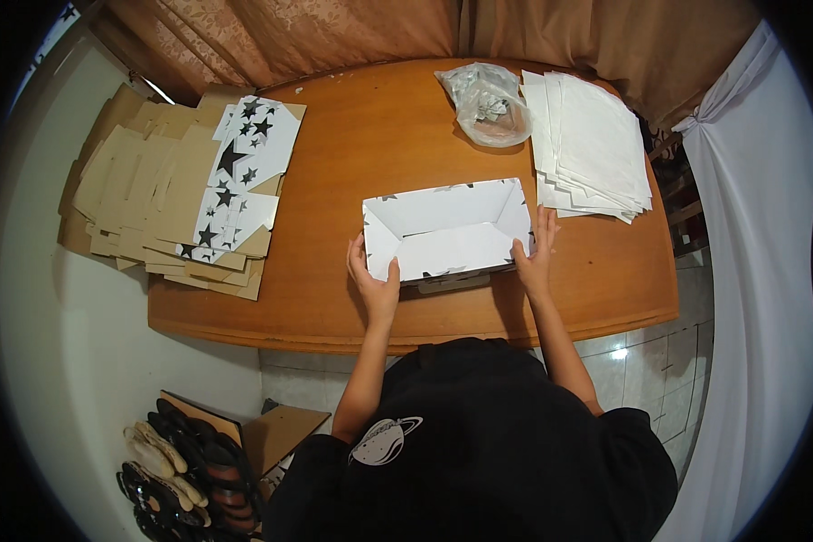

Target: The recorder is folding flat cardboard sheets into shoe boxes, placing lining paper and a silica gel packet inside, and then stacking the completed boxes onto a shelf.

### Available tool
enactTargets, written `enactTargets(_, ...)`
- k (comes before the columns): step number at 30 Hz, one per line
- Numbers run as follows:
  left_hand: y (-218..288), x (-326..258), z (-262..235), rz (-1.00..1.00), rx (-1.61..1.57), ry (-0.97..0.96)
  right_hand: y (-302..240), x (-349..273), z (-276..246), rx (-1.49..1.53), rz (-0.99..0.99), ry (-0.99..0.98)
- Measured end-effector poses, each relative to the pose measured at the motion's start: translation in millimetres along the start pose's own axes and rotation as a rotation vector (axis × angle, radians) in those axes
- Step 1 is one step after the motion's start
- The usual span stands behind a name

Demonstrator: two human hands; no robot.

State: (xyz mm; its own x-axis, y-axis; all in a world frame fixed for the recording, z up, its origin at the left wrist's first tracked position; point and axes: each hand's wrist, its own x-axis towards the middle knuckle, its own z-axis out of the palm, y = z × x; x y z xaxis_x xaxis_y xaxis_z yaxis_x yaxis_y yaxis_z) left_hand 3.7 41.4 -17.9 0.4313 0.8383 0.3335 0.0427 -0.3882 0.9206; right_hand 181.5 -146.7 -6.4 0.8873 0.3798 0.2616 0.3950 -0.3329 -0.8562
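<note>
An open white cardboard box [443, 219] with black stars along its edges stands in front of me near the table's front edge. Its inside is plain white and nothing lies in it. My left hand [375, 285] grips its left end, thumb at the front corner and fingers along the outer wall. At the right end, my right hand [535, 253] holds it the same way, thumb at the near corner and fingers on the outside. A flap or cardboard edge [456, 284] shows below the front wall.
Flattened cardboard boxes [144, 181] are piled at the table's left, a star-patterned one [235, 172] on top. A clear plastic bag [488, 108] and a stack of white paper sheets [596, 144] lie at the back right. Shoes [190, 470] fill the floor at lower left beside the wooden table [334, 135].
</note>
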Motion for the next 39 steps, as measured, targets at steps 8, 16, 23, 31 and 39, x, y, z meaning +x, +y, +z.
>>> enactTargets(8, 2, 1, -3, -0.001, 0.032, 0.000, 3, 0, 2, 0.018, -0.060, 0.006)
enactTargets(16, 40, 18, -5, 0.080, 0.946, -0.225, 4, -12, -2, -0.196, 0.035, -0.012)
enactTargets(23, 42, 20, 54, 0.272, 0.868, -0.705, 4, -12, -2, -0.159, 0.045, -0.021)
enactTargets(31, 67, 31, 119, 0.222, -0.381, -1.137, -6, -15, -13, -0.159, -0.070, -0.012)
enactTargets(39, 62, 81, 145, 0.600, 0.498, -1.066, -5, -15, -34, -0.709, -0.199, -0.113)
